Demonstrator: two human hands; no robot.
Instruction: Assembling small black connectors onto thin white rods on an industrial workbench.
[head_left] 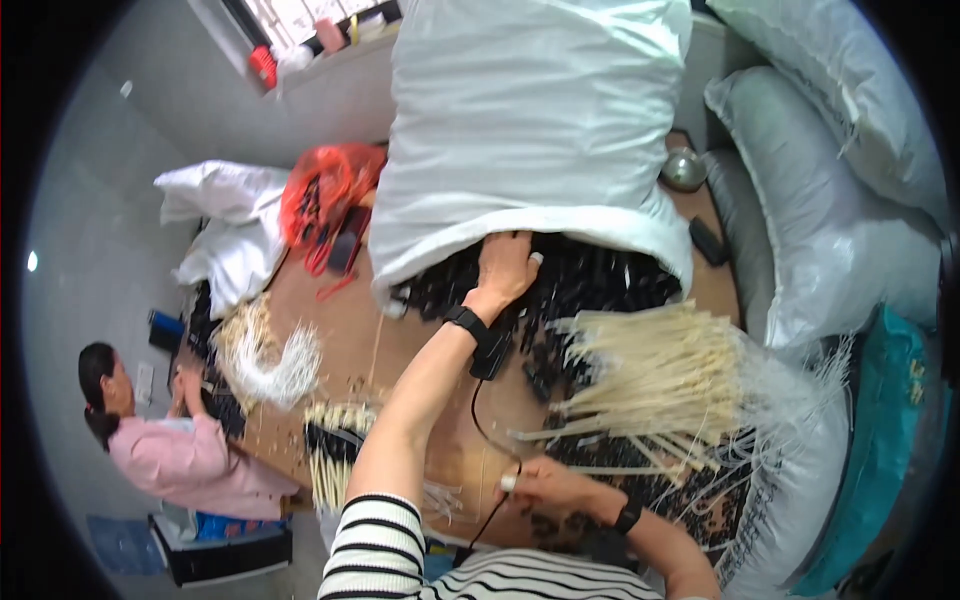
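At upper centre, on the table (340, 335), a sack (530, 120) with small parts (590, 275) in its mouth, between a plastic bag (345, 165) on the left and a bowl (684, 170) on the right. At centre right, in front of the sack, a bundle of strips (650, 370), beside piled sacks (810, 200). At centre left, a bunch of strands (300, 370), right of a co-worker (190, 460).

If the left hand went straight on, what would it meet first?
Most likely the dark pieces in the white sack. The left hand points in at the folded rim, which it might brush; depth is unclear.
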